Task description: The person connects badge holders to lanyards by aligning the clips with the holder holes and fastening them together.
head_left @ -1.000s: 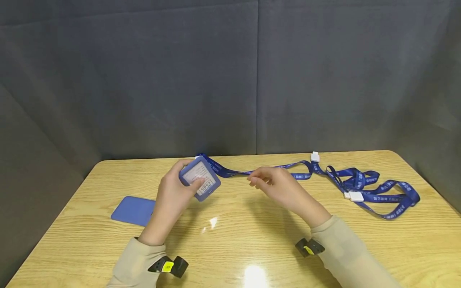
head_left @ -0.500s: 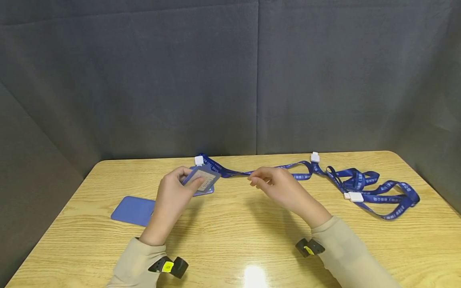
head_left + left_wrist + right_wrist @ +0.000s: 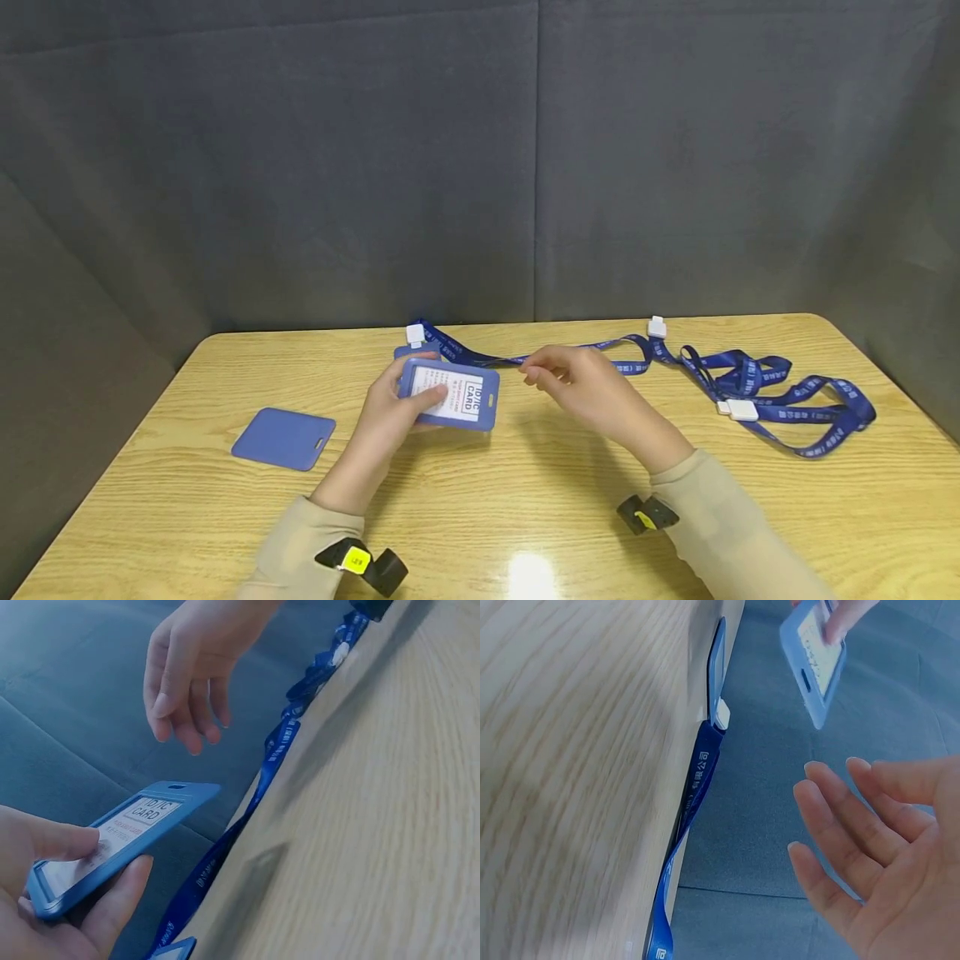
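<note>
held card holder (image 3: 459,404): near the centre of the head view, blue, raised above the table (image 3: 487,500), slotted end to the right, face with printed insert showing
left hand (image 3: 384,417): left of centre, pinching the held card holder, thumb bent across its face, fingers behind
right hand (image 3: 581,387): right of centre, in the air, fingers loosely bent and parted in the right wrist view, holding nothing, apart from the held card holder
clipped holder (image 3: 415,352): just beyond the held card holder, partly covered, joined to a white clip (image 3: 416,336) on a blue lanyard (image 3: 461,354) running right
flat holder (image 3: 281,437): lower left, lying on the table, slot at its right end
lanyard pile (image 3: 750,375): right side, looped blue straps with white printing
backdrop (image 3: 480,167): upper half, dark cloth
</note>
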Motion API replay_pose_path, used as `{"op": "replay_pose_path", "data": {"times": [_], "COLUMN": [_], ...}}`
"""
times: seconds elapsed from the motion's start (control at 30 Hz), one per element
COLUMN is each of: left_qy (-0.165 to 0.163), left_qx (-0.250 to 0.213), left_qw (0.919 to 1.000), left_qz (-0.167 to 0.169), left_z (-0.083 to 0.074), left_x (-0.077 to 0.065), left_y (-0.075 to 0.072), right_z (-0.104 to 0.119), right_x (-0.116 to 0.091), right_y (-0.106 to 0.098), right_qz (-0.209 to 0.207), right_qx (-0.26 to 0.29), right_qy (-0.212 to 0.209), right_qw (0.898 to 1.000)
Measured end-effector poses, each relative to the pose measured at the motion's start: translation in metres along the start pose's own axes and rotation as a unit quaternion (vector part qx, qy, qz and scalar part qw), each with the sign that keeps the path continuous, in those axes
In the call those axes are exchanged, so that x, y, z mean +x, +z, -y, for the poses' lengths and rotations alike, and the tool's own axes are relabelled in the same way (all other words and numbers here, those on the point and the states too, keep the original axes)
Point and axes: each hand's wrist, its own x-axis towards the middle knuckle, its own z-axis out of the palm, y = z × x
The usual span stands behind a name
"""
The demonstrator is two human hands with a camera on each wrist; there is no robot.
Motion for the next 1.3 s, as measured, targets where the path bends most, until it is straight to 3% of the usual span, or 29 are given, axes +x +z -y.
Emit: {"op": "replay_pose_path", "data": {"times": [0.37,0.83,1.3], "left_qy": [-0.064,-0.074,-0.095], "left_qx": [-0.004,0.031,-0.012], "left_qw": [0.9978,0.9942,0.9869], "left_qz": [0.018,0.071,0.130], "left_z": [0.011,0.025,0.034], "left_x": [0.000,0.004,0.004], "left_y": [0.000,0.001,-0.002], "right_z": [-0.003,-0.006,-0.024], "right_x": [0.000,-0.003,-0.009], "right_y": [-0.003,-0.012,-0.048], "right_qz": [-0.011,-0.016,-0.026], "right_qx": [0.000,-0.017,-0.030], "right_qy": [-0.011,0.002,0.045], "right_qw": [1.000,1.000,0.998]}}
